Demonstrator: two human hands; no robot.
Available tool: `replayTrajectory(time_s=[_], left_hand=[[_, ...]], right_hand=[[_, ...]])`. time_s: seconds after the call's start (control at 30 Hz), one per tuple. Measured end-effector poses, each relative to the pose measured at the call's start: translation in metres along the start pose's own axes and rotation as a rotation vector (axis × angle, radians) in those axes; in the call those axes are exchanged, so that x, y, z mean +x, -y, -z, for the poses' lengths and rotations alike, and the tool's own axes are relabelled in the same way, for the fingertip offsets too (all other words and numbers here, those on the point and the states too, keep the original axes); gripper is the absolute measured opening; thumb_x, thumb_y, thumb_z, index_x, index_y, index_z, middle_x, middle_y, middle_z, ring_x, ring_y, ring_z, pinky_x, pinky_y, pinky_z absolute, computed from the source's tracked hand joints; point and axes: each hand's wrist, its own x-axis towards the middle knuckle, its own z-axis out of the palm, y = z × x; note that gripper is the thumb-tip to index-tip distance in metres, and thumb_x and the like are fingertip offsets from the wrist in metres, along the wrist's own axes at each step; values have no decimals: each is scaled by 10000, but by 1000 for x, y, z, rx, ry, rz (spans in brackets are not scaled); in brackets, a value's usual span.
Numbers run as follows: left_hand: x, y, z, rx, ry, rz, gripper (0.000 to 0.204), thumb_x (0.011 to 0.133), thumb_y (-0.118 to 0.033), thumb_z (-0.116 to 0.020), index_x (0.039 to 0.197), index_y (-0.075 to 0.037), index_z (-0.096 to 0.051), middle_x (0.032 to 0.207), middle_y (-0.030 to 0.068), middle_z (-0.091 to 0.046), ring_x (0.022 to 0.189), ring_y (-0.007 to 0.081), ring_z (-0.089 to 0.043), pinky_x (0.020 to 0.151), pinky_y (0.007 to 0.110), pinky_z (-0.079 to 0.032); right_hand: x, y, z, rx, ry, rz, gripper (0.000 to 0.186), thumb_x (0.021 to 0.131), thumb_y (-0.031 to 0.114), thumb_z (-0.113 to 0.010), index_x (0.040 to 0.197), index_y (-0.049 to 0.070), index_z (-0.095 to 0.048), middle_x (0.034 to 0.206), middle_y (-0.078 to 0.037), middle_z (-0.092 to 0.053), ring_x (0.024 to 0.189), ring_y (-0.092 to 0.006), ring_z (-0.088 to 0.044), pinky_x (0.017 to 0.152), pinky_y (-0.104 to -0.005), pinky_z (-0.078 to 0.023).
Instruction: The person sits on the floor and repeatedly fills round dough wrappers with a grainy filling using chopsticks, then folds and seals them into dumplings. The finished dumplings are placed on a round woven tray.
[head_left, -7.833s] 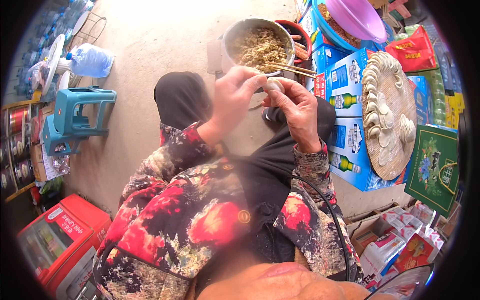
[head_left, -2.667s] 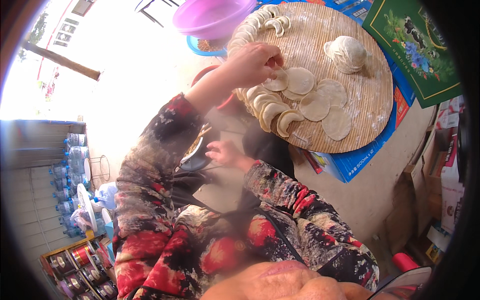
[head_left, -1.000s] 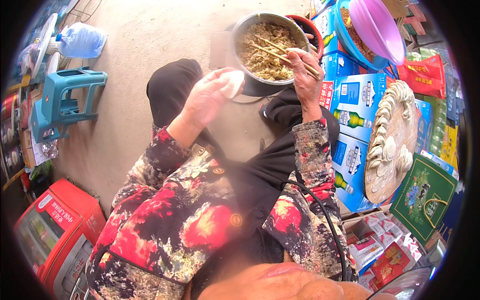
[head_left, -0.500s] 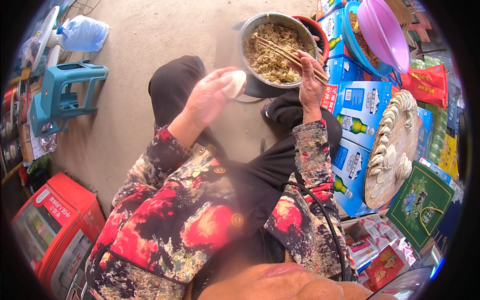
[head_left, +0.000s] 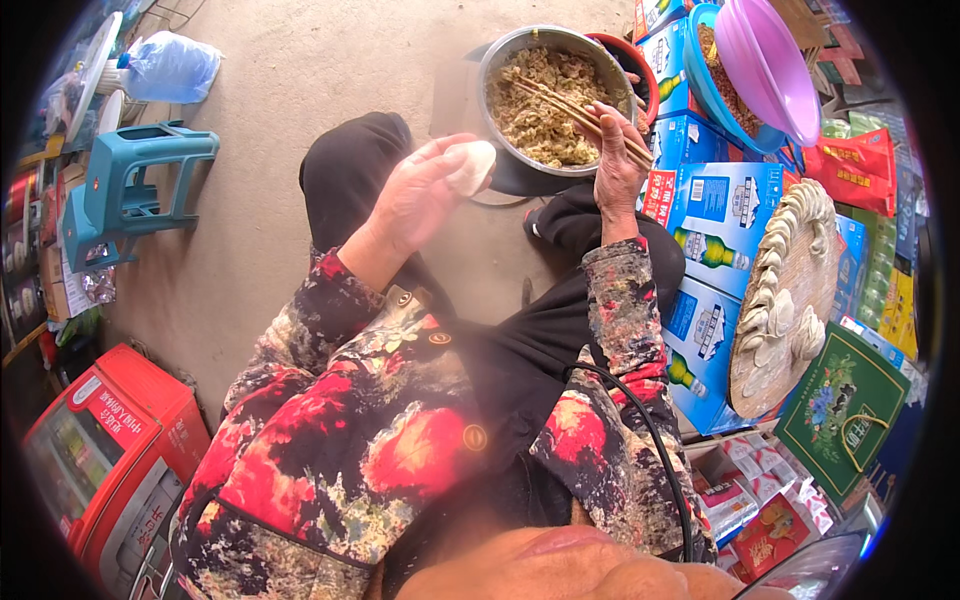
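In my left hand [head_left: 418,195] lies a round, pale dumpling wrapper [head_left: 472,168], held by the fingers in front of my left knee. My right hand [head_left: 620,165] grips a pair of wooden chopsticks [head_left: 560,100] near their thick ends. Their thin tips are in the chopped filling [head_left: 545,125], inside a large metal bowl [head_left: 487,85] ahead of me. To my right stands a round board [head_left: 750,385] bearing a curved row of shaped dumplings [head_left: 775,245] and several flat wrappers [head_left: 775,325].
Blue bottle cartons [head_left: 715,215] are stacked on the right, with blue [head_left: 702,75] and pink basins [head_left: 765,65] at their far end. A red basin [head_left: 645,75] sits behind the metal bowl. Blue stools [head_left: 145,170] and a red display cabinet [head_left: 150,400] are at left.
The chopsticks and my right hand have shifted very slightly at the bowl. My left hand keeps the wrapper in nearly the same place.
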Motion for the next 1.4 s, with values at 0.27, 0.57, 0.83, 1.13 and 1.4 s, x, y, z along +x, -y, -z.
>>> replayTrajectory(time_s=[0.27, 0.57, 0.83, 1.13, 1.4], left_hand=[[3, 0, -1, 60, 7, 4, 347, 1024, -100, -551, 1329, 65, -530, 1236, 168, -647, 1146, 247, -641, 1016, 386, -520], [2, 5, -2, 44, 7, 20, 355, 1028, -112, -550, 1337, 61, -530, 1245, 162, -648, 1148, 236, -642, 1018, 382, -519], [0, 7, -3, 74, -8, 16, 364, 1029, -107, -543, 1347, 70, -517, 1250, 164, -642, 1151, 234, -641, 1017, 369, -519], [1, 9, -5, 92, -7, 15, 369, 1037, -107, -521, 1359, 74, -506, 1273, 171, -625, 1171, 242, -622, 1047, 383, -499], [30, 1, -12, 85, 42, -50, 385, 1062, -138, -467, 1379, 79, -488, 1338, 193, -585, 1219, 282, -594, 1097, 426, -468]], right_hand=[[-1, 18, 15, 30, -108, -17, 350, 993, 253, -661, 1144, -62, -685, 1091, -165, -709, 950, -242, -710, 869, -379, -608], [0, 36, -3, -302, 50, 113, 196, 932, 94, -730, 1093, -17, -739, 1037, -81, -742, 925, -118, -672, 802, -243, -535], [0, 14, 3, -66, -41, 38, 256, 978, 154, -680, 1127, -52, -711, 1059, -148, -728, 935, -184, -694, 847, -297, -570], [-5, 27, 33, 184, -130, -20, 347, 1007, 252, -630, 1140, -68, -662, 1069, -195, -698, 970, -295, -708, 894, -449, -614], [-12, 52, 59, 315, -136, -110, 477, 981, 371, -641, 1181, -62, -624, 1094, -176, -702, 1003, -282, -711, 928, -407, -605]])
